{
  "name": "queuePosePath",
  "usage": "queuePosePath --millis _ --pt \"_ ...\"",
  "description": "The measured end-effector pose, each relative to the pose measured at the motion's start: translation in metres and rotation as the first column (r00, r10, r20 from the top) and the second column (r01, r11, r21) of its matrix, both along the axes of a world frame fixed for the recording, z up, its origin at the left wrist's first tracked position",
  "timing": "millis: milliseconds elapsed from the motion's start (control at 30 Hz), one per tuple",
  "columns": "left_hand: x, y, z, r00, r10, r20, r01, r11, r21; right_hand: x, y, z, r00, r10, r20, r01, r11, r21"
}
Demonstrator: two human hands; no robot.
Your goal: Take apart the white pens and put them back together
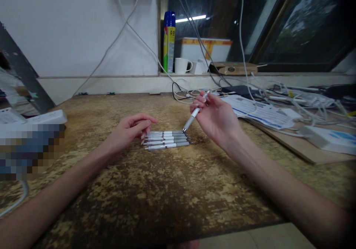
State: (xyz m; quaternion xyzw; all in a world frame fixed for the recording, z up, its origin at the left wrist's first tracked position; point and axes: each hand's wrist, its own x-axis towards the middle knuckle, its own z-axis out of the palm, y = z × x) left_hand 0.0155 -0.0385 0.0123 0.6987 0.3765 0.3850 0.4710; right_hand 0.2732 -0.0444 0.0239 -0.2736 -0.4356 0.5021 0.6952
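My right hand (215, 117) is raised over the table, its fingers closed around a white and grey pen (191, 119). The pen slants, its tip pointing down and left towards the right end of a row of pens. That row of several similar pens (168, 144) lies side by side on the worn wooden table (155, 189), grey grips to the right. At the row's left ends rests my left hand (135, 127), loosely bent with the index finger stretched out. Its lower fingers are beside or touching the pen ends, partly hidden.
Tangled cables (294, 97), a printed sheet (258, 110) and a white power strip (330, 138) on a board (294, 149) occupy the right side. A white mug (182, 66) and a spray can (169, 43) stand on the sill. White adapters (47, 117) lie left.
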Motion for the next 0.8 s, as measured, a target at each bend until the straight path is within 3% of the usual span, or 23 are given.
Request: queuePosePath --millis 133,333,433,567,800 --pt "-0.004 0.001 0.003 0.973 0.146 -0.176 -0.116 0.978 0.172 0.002 -0.004 0.004 0.999 0.038 -0.001 -0.038 0.999 -0.015" --pt "-0.002 -0.005 0.002 0.912 0.239 -0.334 -0.100 0.918 0.384 0.000 -0.010 0.011 0.952 0.160 -0.263 -0.174 0.984 -0.031" --pt "-0.003 -0.005 0.000 0.894 0.259 -0.366 -0.091 0.903 0.419 0.000 -0.011 0.013 0.889 0.234 -0.393 -0.255 0.967 -0.002" --pt "-0.005 -0.003 -0.001 0.875 0.287 -0.390 -0.093 0.890 0.446 0.000 -0.011 0.011 0.850 0.275 -0.450 -0.300 0.954 0.016" --pt "-0.006 -0.001 -0.002 0.851 0.316 -0.420 -0.097 0.880 0.465 0.001 -0.012 0.012 0.888 0.253 -0.385 -0.251 0.966 0.055"
